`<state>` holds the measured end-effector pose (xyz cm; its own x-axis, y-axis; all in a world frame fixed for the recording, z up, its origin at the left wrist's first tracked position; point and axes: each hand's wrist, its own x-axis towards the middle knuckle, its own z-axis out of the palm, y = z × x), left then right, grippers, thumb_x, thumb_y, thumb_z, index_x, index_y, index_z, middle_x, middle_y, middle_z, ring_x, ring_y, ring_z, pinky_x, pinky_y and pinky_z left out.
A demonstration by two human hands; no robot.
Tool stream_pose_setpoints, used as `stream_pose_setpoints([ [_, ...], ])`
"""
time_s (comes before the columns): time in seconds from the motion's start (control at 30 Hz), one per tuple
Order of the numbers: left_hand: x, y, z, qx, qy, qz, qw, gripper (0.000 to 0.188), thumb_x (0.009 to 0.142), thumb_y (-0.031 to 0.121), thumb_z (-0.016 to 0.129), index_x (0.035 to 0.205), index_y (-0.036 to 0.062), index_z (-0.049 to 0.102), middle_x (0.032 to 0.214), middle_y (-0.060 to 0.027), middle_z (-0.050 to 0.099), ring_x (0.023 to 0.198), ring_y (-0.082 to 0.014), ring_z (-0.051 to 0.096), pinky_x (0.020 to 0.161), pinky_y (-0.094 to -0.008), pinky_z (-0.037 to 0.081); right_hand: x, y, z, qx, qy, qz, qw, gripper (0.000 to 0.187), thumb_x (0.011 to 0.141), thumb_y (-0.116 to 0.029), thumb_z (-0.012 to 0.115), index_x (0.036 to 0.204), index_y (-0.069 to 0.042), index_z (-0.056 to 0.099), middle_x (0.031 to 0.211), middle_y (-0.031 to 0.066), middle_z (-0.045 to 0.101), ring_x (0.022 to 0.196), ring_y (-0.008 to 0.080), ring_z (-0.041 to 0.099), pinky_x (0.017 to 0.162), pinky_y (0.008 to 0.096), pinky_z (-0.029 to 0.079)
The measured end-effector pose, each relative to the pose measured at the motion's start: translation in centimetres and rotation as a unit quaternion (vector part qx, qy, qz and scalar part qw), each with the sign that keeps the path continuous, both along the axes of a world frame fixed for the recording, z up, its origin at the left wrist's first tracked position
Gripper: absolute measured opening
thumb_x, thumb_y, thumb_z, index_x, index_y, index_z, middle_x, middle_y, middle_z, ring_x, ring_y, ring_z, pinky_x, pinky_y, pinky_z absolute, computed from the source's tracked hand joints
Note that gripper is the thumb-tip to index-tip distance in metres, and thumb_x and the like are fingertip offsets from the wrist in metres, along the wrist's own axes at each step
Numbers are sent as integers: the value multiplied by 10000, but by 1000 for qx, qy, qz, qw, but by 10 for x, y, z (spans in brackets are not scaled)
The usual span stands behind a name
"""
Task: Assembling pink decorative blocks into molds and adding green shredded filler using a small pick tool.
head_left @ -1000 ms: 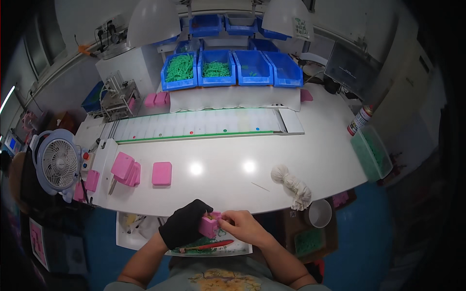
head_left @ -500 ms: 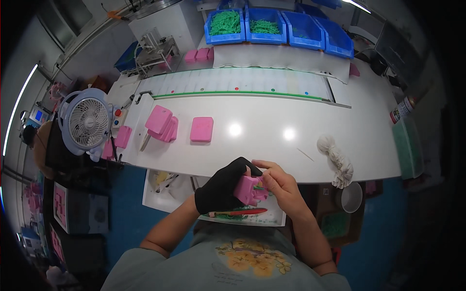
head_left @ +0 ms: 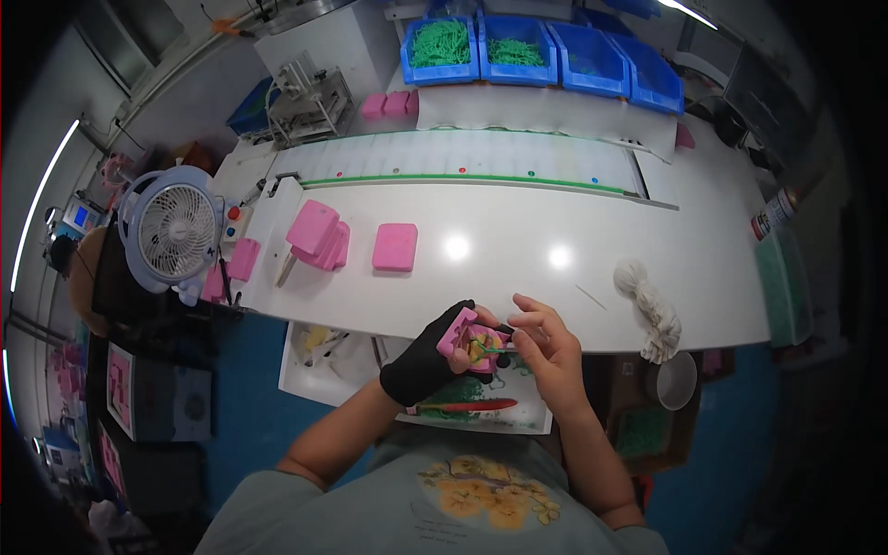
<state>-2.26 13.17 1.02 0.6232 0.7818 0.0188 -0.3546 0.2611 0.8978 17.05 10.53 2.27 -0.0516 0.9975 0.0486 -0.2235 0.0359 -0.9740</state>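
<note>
A pink block-shaped mould point(head_left: 458, 330), apparently soft, rests in my left hand point(head_left: 421, 365), which wears a black glove with some bare fingertips. Its hollow is spread open, and a small green and yellow piece point(head_left: 484, 348) shows inside. Just to the right, my bare right hand point(head_left: 552, 361) has its fingers apart, with the thumb close to the green part; I see nothing held in it. Below both hands, a red-handled tool point(head_left: 481, 405) lies in a white drawer point(head_left: 301, 381) with green bits scattered in it.
On the white table point(head_left: 499, 296) are stacked pink moulds point(head_left: 313, 231), a single pink mould point(head_left: 394, 247) and a knotted white cloth point(head_left: 647, 310). A fan point(head_left: 176, 227) stands left. Blue bins point(head_left: 442, 74), some holding green pieces, line the back behind a conveyor point(head_left: 416, 159).
The mould has been turned and opened up in my left hand, exposing the green and yellow piece. My right hand has come off the mould and moved slightly right.
</note>
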Motion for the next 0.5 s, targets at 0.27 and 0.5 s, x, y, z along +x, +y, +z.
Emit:
stream_pose_setpoints([
  [0.27,3,-1,16,90,191,10,977,850,675,553,794,1232,9,454,1172,-72,528,1087,-147,534,918,-307,458,14,4,0,-14,-95,91,991,144,865,-148,645,853,-5,636,1310,218,500,1184,288,527,960,355,436],
  [0.5,8,-4,10,31,69,88,993,683,791,347,719,1307,31,402,1161,-84,540,1051,-157,556,887,-289,480,5,7,27,9,-158,29,987,196,872,-176,631,956,-9,573,1158,191,591,1100,245,570,823,321,489],
])
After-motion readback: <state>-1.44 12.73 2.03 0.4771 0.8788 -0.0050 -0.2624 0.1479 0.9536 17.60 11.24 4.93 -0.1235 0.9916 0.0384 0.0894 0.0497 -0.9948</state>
